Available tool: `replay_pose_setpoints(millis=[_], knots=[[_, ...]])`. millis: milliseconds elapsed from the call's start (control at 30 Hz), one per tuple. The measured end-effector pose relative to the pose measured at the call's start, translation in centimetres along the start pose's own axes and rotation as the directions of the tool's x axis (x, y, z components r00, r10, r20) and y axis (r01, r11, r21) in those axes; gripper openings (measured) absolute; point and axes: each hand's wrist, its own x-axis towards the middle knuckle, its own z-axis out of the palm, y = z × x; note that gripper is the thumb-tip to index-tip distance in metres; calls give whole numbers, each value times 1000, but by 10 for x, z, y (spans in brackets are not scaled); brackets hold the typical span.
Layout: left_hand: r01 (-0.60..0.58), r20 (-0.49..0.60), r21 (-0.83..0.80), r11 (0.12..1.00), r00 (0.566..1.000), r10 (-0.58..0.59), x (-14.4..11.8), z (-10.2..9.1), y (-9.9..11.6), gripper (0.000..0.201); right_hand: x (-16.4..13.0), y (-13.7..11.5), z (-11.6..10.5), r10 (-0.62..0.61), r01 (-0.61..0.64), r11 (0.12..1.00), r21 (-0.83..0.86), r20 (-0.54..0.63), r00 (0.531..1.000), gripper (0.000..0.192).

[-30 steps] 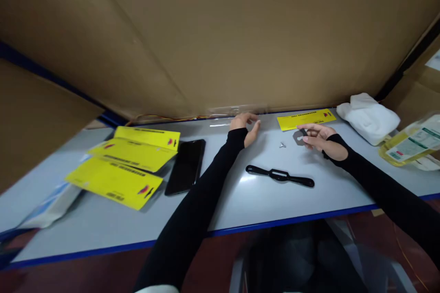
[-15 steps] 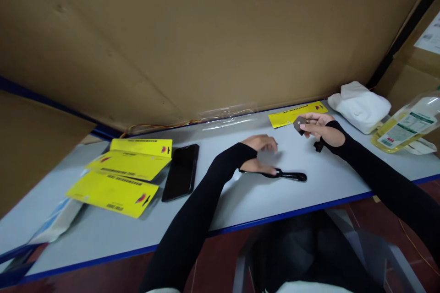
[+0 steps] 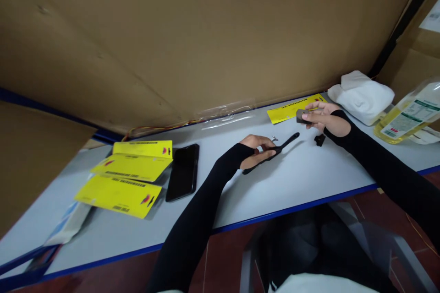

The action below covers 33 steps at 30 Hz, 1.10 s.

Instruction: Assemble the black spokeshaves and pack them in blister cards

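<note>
Two black sleeves (image 3: 195, 215) cover my arms, one cut off by the bottom of my view, the other by the right side. Past the surface's (image 3: 292, 187) blue edge, a white and blue pack (image 3: 68, 224) lies partly hidden under three overlapping yellow cards (image 3: 120, 196), their small print unreadable to me. A phone (image 3: 183, 172) lies just beside them, screen dark. My left hand (image 3: 256, 152) is closed around the middle of a black handle (image 3: 288, 141), held tilted; my fingers hide its centre. Just behind it is a small metal screw (image 3: 274, 138), its shape hard to make out. Near my right hand sits a little black part (image 3: 319, 140). That right hand (image 3: 325, 120) pinches a dark plate (image 3: 300, 116), partly covered by my fingers, in front of another yellow card (image 3: 283, 113). Farther right, a white bundle (image 3: 360, 98) stands near a bottle (image 3: 405, 116) cut off at the edge.
</note>
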Motion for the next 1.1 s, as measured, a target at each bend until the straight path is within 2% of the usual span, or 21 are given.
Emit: replay_pose_setpoints(millis=[67,100,200,267,300,333,433,533,633,733,833,1000,1100], knots=[[101,-78,-281,954,989,-128,3,0,1,35,1,-3,-5,-48,50,998,47,-37,998,67],[107,-102,-431,896,981,-166,6,1,4,38,2,-3,-6,-71,74,995,62,-50,996,68],[0,-139,-796,605,973,-183,11,10,18,43,2,1,-5,-106,112,988,108,-61,993,69],[-35,-117,-921,388,975,-190,12,22,29,44,2,6,-1,-99,104,988,116,-48,994,66],[-39,-106,-950,309,973,-204,11,29,33,43,2,8,2,-94,97,990,102,-37,995,64],[-42,-102,-963,265,970,-220,11,36,36,40,0,10,4,-88,89,993,71,-19,996,62],[-98,-168,-958,269,953,-253,10,52,38,32,-7,12,11,-60,64,996,-60,60,996,57],[-145,-262,-915,377,923,-281,11,58,32,36,-15,12,16,-13,30,990,-136,124,992,56],[-211,-376,-855,473,881,-287,14,61,24,43,-21,13,20,-17,33,993,-117,138,990,56],[-259,-444,-820,510,851,-281,17,66,17,47,-23,17,26,-60,68,996,-63,118,991,55],[-242,-447,-835,494,822,-352,16,71,14,50,-24,20,32,-107,109,994,-23,84,991,56],[-135,-378,-883,449,771,-513,13,72,16,56,-27,24,36,-126,128,991,-26,56,990,54],[-118,-370,-890,441,752,-546,11,72,20,55,-29,27,37,-144,147,987,-62,56,988,53]])
